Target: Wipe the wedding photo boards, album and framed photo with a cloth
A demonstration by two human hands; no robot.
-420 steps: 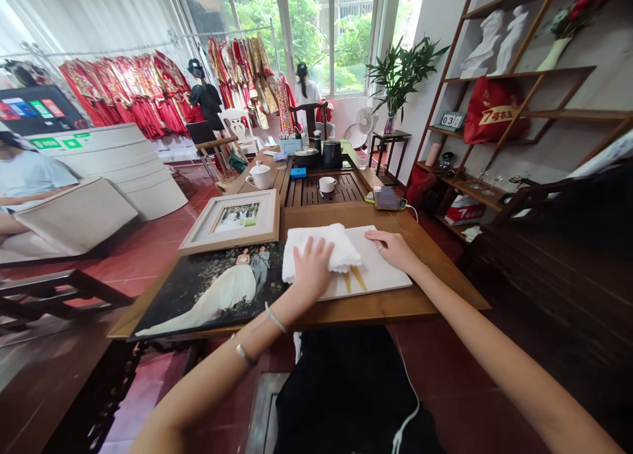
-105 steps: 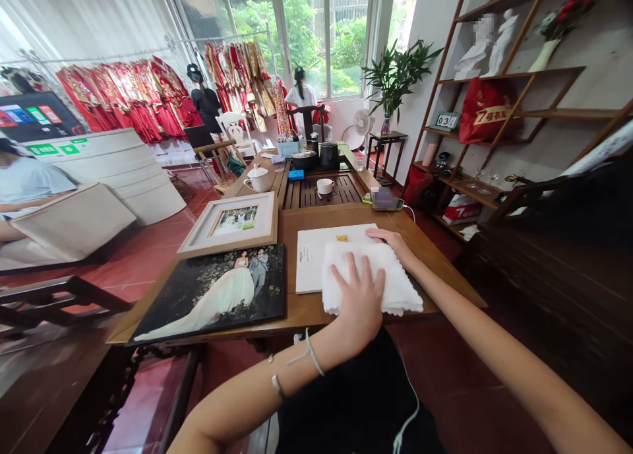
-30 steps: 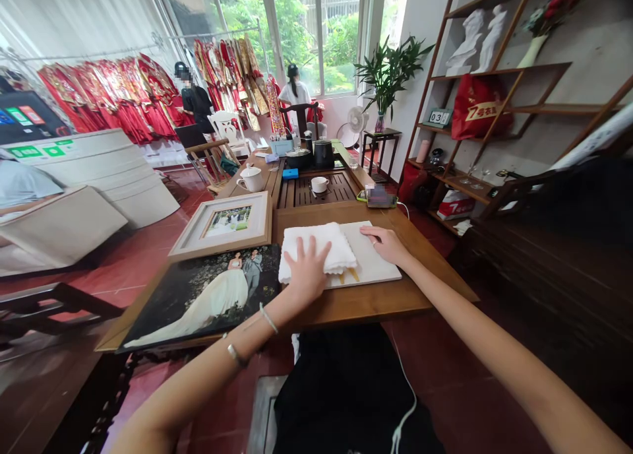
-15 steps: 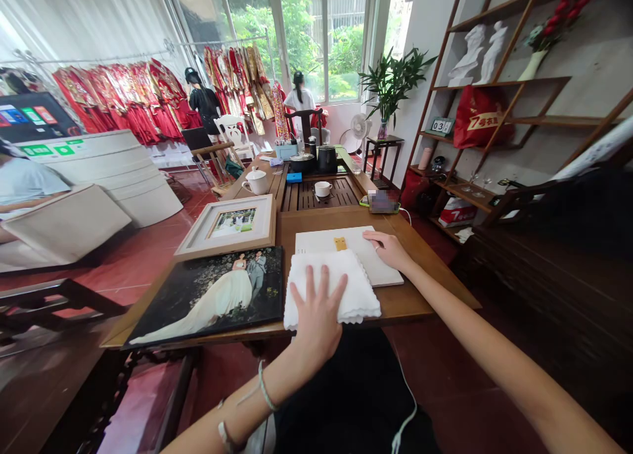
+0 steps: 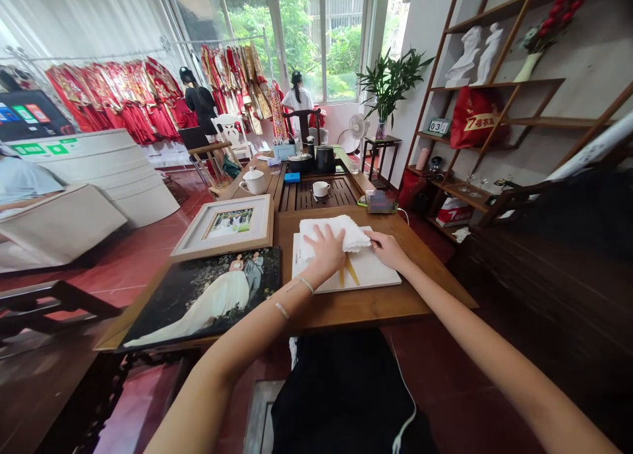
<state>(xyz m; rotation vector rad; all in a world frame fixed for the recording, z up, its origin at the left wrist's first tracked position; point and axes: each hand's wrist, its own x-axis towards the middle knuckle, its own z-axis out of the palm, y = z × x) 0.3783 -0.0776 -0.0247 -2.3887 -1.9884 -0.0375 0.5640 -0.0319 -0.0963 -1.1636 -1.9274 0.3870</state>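
Note:
My left hand (image 5: 328,249) lies flat, fingers spread, on a folded white cloth (image 5: 346,231) at the far end of a white album (image 5: 368,274) with gold marks on its cover. My right hand (image 5: 388,249) rests open on the album's right edge, touching the cloth's corner. The album lies on a wooden table (image 5: 376,302) in front of me.
A dark wedding photo print (image 5: 198,299) and a framed photo (image 5: 225,224) lie to the left of the album. Beyond stand a tea tray with a cup (image 5: 320,188), a teapot (image 5: 254,180) and a phone (image 5: 380,204). Shelves rise at right; people stand by red garments.
My left hand has pushed the cloth from the table's near edge away to the album's far end. My right hand has stayed on the album's right edge.

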